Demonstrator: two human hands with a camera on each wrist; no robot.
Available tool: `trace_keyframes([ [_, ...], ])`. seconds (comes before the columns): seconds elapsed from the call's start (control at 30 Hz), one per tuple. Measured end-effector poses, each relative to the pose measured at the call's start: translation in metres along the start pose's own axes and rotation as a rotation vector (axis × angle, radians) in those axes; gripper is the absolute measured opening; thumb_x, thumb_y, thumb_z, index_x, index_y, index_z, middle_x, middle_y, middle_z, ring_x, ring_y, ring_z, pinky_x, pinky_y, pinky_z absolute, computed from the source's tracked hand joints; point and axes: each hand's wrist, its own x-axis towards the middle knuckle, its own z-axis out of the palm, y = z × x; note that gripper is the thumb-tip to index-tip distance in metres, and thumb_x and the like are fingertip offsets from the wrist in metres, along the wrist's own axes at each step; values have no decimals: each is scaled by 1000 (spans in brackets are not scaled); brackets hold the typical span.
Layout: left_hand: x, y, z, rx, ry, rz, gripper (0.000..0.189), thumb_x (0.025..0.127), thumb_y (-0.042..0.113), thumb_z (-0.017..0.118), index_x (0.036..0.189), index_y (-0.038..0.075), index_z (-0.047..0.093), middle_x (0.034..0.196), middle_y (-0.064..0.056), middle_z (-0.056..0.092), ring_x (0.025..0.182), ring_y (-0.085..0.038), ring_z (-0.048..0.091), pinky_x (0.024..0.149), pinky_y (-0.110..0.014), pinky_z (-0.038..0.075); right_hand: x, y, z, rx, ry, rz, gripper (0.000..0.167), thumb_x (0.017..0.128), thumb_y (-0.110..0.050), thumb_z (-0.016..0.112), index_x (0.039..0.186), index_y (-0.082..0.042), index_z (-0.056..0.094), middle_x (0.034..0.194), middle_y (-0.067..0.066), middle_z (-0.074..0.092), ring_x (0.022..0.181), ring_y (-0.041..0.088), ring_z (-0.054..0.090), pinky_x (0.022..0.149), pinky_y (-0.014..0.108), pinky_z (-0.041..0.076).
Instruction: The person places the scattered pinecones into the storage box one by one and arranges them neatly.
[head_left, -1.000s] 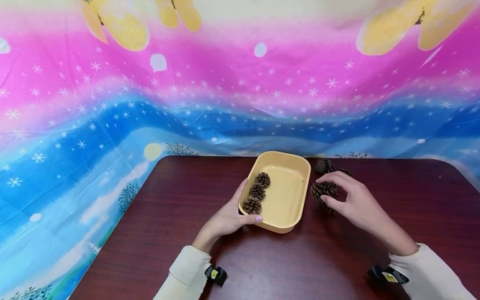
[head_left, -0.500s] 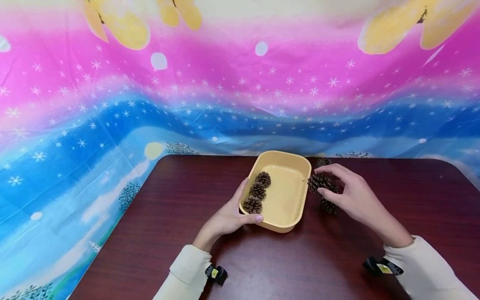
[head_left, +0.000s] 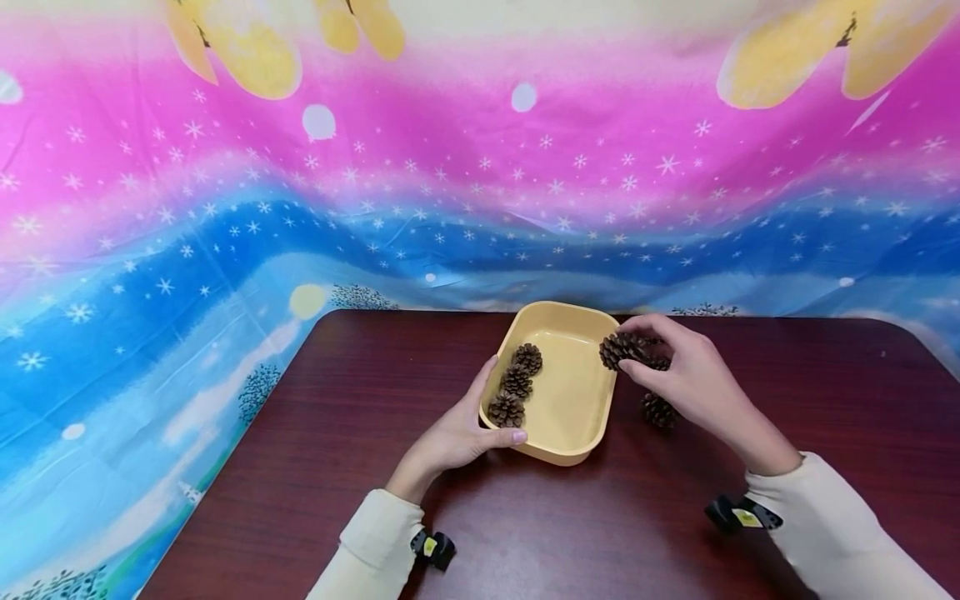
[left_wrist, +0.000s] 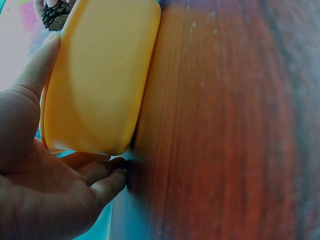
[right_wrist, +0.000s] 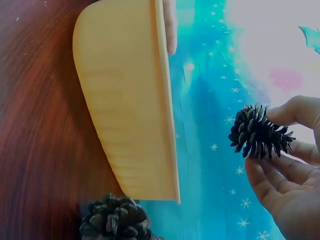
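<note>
My left hand (head_left: 453, 437) grips the near left corner of a yellow plastic container (head_left: 573, 457), thumb over the rim and fingers along its outer side. Inside, three pine cones (head_left: 516, 382) lie in a row against the left wall. Another pine cone (head_left: 618, 350) is pinched between the thumb and fingers of my right hand (head_left: 697, 383), overlapping the container's right rim in the head view. The right wrist view shows this held cone (right_wrist: 257, 132) raised higher than the container's rim, off to its side.
Right of the container, a loose pine cone (head_left: 658, 412) lies on the dark red wooden table (head_left: 360, 383), and more cone shows partly hidden behind my right hand. A colourful snowflake-patterned cloth (head_left: 450, 192) hangs along the table's back edge.
My right hand has moved left and slightly up with the pine cone, from beside the container to its right rim. The left hand and container have stayed in place.
</note>
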Motion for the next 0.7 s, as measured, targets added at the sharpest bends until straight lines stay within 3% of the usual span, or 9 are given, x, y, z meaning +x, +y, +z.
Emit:
trace_keyframes([
  [0.2, 0, 1, 0, 8, 1, -11, 118, 85, 44, 87, 168, 42, 3, 174, -8, 23, 156, -34, 31, 127, -58, 26, 7, -4, 3, 21, 3, -14, 36, 92, -7, 79, 126, -9, 70, 121, 13, 73, 102, 25, 69, 88, 14, 52],
  [0.33, 0, 1, 0, 11, 2, -12, 117, 86, 44, 86, 168, 43, 3, 175, -8, 22, 155, -35, 31, 127, -59, 27, 13, -4, 7, 9, 1, -5, 35, 92, -4, 77, 126, -7, 69, 115, 14, 73, 99, 28, 71, 87, 32, 57],
  [0.7, -1, 2, 0, -12, 0, 7, 117, 86, 40, 86, 169, 38, 4, 174, -10, 23, 156, -32, 31, 128, -57, 26, 32, -1, 21, 40, -18, 31, 35, 92, -3, 75, 127, -2, 68, 121, 20, 71, 100, 35, 70, 87, 51, 57],
])
